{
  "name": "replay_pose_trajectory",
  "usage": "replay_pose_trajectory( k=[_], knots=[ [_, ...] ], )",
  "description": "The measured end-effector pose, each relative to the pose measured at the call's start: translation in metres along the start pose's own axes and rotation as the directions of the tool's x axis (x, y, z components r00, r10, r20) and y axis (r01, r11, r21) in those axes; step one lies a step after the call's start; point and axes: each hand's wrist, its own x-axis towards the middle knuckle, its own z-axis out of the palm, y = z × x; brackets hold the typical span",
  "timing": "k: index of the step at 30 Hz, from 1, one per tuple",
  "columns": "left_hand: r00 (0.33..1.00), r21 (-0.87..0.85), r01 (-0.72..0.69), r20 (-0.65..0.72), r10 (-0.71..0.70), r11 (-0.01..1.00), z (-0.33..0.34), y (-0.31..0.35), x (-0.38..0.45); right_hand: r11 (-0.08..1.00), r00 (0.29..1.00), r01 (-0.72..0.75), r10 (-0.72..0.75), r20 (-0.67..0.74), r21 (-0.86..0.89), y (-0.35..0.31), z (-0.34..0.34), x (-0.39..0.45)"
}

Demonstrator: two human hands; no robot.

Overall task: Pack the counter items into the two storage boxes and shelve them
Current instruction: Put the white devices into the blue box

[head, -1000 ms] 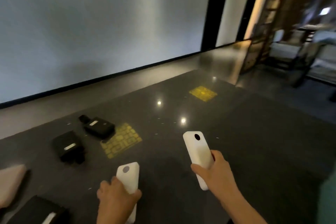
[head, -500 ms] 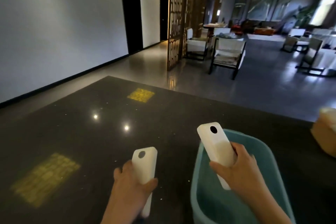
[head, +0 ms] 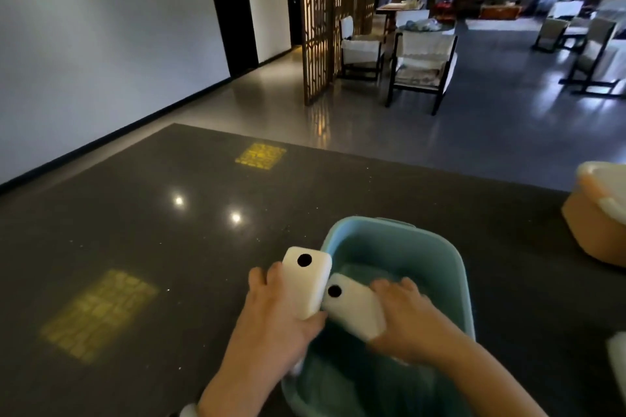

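My left hand (head: 274,325) grips a white slab-shaped device with a black dot (head: 306,281), held over the left rim of a teal storage box (head: 437,250) on the dark counter (head: 152,247). My right hand (head: 411,322) holds a second white device with a black dot (head: 352,308) inside the box's opening, lower than the first. The two devices touch at their ends. An orange storage box (head: 592,230) stands at the counter's right edge, with white items showing in it.
Two yellow light patches (head: 98,311) lie on the counter's left and far parts. A white object (head: 618,359) is cut off at the right edge. Beyond the counter are a wooden screen (head: 321,17), chairs (head: 420,57) and open floor.
The view has swung right, from black items on the counter to the teal box. Both hands moved their white devices to the box; the right one has dropped into it.
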Motion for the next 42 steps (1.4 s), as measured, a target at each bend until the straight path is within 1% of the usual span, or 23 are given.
replay_pose_trajectory(
  k=[2, 6, 8, 12, 18, 21, 26, 29, 39, 42],
  knots=[
    [0.999, 0.032, -0.023, 0.041, 0.021, 0.999, 0.001, 0.000, 0.001, 0.999, 0.998, 0.015, -0.012, 0.068, -0.041, 0.001, 0.012, 0.006],
    [0.994, 0.073, -0.081, 0.080, 0.075, 0.994, 0.000, -0.001, 0.005, 1.000, 0.981, -0.025, 0.023, 0.193, 0.009, 0.008, 0.031, 0.015],
    [0.991, 0.087, -0.109, 0.088, 0.101, 0.990, 0.001, -0.003, 0.007, 0.999, 0.970, -0.027, 0.035, 0.239, -0.038, 0.010, 0.036, 0.020],
    [0.989, 0.079, -0.116, 0.097, 0.109, 0.990, 0.003, -0.007, 0.012, 0.991, 0.960, 0.009, 0.029, 0.279, -0.133, 0.015, 0.042, 0.029],
    [0.982, 0.060, -0.168, 0.098, 0.161, 0.984, 0.004, -0.010, 0.014, 0.998, 0.965, -0.033, 0.046, 0.259, -0.054, 0.016, 0.049, 0.037],
    [0.977, 0.067, -0.189, 0.109, 0.181, 0.980, 0.004, -0.011, 0.014, 0.996, 0.952, -0.043, 0.066, 0.299, -0.083, 0.014, 0.048, 0.038],
    [0.974, 0.079, -0.217, 0.088, 0.210, 0.973, 0.005, -0.012, 0.014, 0.998, 0.905, -0.063, 0.070, 0.419, -0.030, 0.017, 0.047, 0.035],
    [0.970, 0.084, -0.236, 0.080, 0.230, 0.968, 0.005, -0.012, 0.014, 0.997, 0.885, -0.074, 0.077, 0.460, -0.025, 0.017, 0.050, 0.035],
    [0.964, 0.092, -0.254, 0.110, 0.243, 0.963, 0.004, -0.010, 0.014, 0.999, 0.856, -0.036, 0.034, 0.515, -0.008, 0.016, 0.049, 0.036],
    [0.962, 0.101, -0.263, 0.101, 0.253, 0.959, 0.004, -0.010, 0.013, 1.000, 0.858, -0.026, 0.028, 0.513, -0.011, 0.016, 0.050, 0.035]
  ],
)
